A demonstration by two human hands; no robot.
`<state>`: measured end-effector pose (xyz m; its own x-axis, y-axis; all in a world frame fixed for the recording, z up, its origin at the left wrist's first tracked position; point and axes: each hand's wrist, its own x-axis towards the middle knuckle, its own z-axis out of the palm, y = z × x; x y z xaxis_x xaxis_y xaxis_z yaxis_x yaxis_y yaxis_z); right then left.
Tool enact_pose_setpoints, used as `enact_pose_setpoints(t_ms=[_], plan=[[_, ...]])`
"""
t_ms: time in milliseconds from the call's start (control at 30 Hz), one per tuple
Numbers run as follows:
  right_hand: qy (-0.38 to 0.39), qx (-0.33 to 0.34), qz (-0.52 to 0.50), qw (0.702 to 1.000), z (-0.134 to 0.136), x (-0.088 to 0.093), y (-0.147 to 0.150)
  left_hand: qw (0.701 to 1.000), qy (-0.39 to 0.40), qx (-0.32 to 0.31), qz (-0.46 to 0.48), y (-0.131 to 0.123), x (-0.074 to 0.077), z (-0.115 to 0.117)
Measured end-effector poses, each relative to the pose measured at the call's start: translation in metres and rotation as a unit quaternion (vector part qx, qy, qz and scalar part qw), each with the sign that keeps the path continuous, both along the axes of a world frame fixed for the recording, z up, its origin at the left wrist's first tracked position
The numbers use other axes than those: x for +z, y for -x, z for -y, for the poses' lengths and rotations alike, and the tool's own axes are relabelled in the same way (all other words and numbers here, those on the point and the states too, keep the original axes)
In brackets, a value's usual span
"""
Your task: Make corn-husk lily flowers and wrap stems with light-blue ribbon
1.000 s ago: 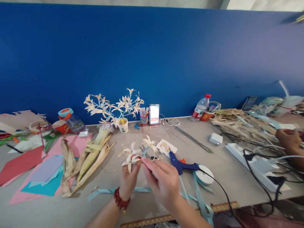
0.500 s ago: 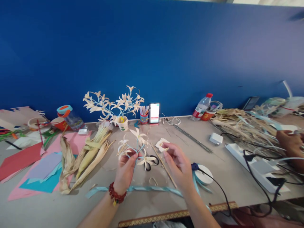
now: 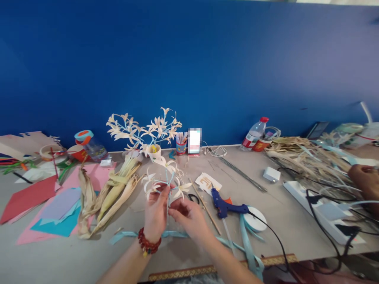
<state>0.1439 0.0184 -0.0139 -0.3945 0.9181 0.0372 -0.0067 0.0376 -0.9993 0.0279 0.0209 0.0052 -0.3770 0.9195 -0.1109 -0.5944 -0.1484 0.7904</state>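
My left hand [image 3: 157, 211], with a red bead bracelet on the wrist, pinches the light-blue stem of a craft flower spray [image 3: 180, 189]. The spray has several cream petalled blossoms and stands upright above the table. My right hand [image 3: 189, 217] has its thumb and fingers closed on the same stem just below; its fingertips are partly hidden. To the right lies a blue glue gun [image 3: 225, 205] with a glue stick out of its back, its nozzle by a white card [image 3: 208, 182]. Scissors [image 3: 194, 198] and a thin wooden stick [image 3: 207, 211] lie behind my right hand.
A light-blue ribbon [image 3: 130, 234] runs across the front, near a white spool [image 3: 255, 219]. Corn husks [image 3: 111, 197] and coloured paper [image 3: 56, 227] lie left. More flowers [image 3: 160, 126] stand in a cup. A power strip [image 3: 319, 213] and another person's hand [image 3: 365, 181] are at right.
My right hand has moved left and down from beside the white card to the spray's stem, uncovering the glue gun. My left hand keeps hold of the spray.
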Motion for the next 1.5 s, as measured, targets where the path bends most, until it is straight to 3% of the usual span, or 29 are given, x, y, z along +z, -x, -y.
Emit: enact_pose_setpoints(t_ms=[167, 300, 400, 767, 900, 1133, 1333, 1500], plan=[[0.108, 0.038, -0.072, 0.991, -0.002, 0.005, 0.008, 0.999, -0.029, -0.01, -0.038, 0.006, 0.007, 0.001], [0.129, 0.047, -0.12, 0.983, -0.006, 0.01, 0.003, 0.997, -0.003, -0.076, -0.035, 0.009, 0.0, 0.002], [0.133, 0.068, -0.118, 0.982, -0.007, 0.01, 0.001, 0.995, 0.031, -0.084, -0.048, 0.009, -0.007, 0.002], [0.089, 0.03, -0.086, 0.992, -0.009, 0.016, -0.003, 0.99, 0.005, -0.088, -0.107, 0.012, -0.01, -0.002], [0.077, 0.014, -0.072, 0.994, -0.01, 0.016, -0.003, 0.992, 0.02, -0.061, -0.112, 0.011, -0.01, -0.003], [-0.046, -0.04, 0.028, 0.998, -0.011, 0.01, -0.004, 0.992, 0.011, -0.047, -0.118, 0.007, -0.006, 0.0], [-0.061, -0.042, 0.019, 0.997, -0.01, 0.009, -0.003, 0.991, 0.0, -0.064, -0.121, 0.008, -0.01, 0.0], [-0.048, -0.028, 0.007, 0.998, -0.009, 0.01, -0.004, 0.988, 0.008, -0.032, -0.152, 0.014, -0.015, -0.001]])
